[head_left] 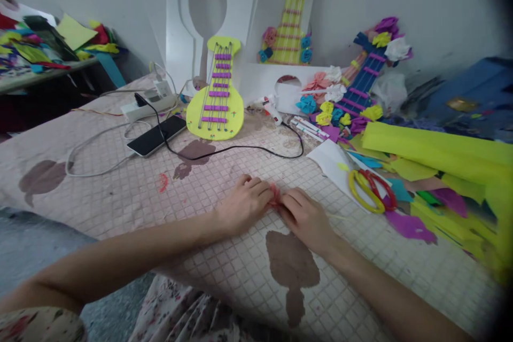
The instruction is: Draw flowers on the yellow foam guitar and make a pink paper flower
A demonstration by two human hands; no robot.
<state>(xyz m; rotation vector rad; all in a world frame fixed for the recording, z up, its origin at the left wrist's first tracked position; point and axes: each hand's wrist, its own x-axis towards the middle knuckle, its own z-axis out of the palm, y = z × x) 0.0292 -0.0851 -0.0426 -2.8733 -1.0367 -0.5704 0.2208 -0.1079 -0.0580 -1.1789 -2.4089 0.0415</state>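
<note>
Between my fingertips is a small piece of crumpled pink crepe paper (274, 195), low over the patterned tablecloth (240, 256). My left hand (246, 204) is closed on its left side, the fingers curled and bunched together. From the right, my right hand (306, 216) pinches the same paper with thumb and fingers. Most of the paper is hidden by my fingers. Left of my hands lies a small orange-red scrap (163, 183). Beyond them stands a yellow paper guitar (216, 101) with purple strips and strings.
Scissors (372, 191) with yellow and red handles lie on the right beside coloured paper scraps (412, 224). A glue gun (273, 111) trails a black cord (240, 147) across the table. A phone (157, 135), a power strip (148, 104) and a decorated blue guitar (363, 85) are farther back.
</note>
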